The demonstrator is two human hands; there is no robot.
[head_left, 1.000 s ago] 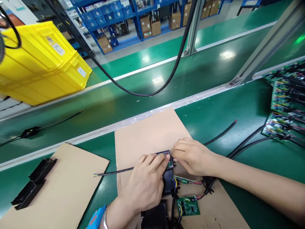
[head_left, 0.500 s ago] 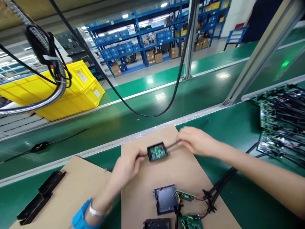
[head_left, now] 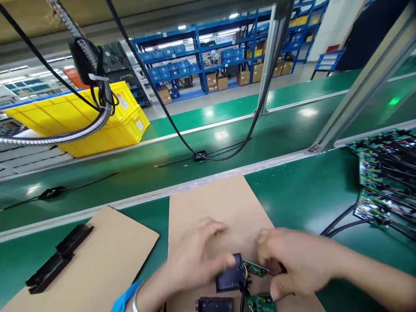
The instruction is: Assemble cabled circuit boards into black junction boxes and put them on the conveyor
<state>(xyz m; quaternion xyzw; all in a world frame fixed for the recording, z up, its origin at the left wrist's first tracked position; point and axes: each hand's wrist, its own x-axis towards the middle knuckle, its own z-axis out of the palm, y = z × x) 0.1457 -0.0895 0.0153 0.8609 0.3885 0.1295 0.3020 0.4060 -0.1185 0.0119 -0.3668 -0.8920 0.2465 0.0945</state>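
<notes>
On the brown cardboard (head_left: 208,208) lies a black plastic housing (head_left: 227,279) with a small green circuit board (head_left: 255,268) at its right edge. My left hand (head_left: 203,258) is over the housing's left side, fingers spread and empty, slightly blurred. My right hand (head_left: 289,260) is bent over the cables right of the boards; its fingers curl down and what they hold, if anything, is hidden. Below are a second housing (head_left: 215,304) and another green board (head_left: 261,303). An assembled unit with cables (head_left: 199,156) lies on the green belt beyond the metal rail.
Two black housings (head_left: 60,260) rest on the left cardboard (head_left: 107,247). Many wired circuit boards (head_left: 373,173) are piled at the right. A black cable hangs in a loop ahead. Yellow bins (head_left: 97,125) stand at the back left, and a metal post (head_left: 364,82) rises at the right.
The open unit that both hands held by its cables is now out of them, and a unit lies on the belt. Both hands have come back to the near housing and boards.
</notes>
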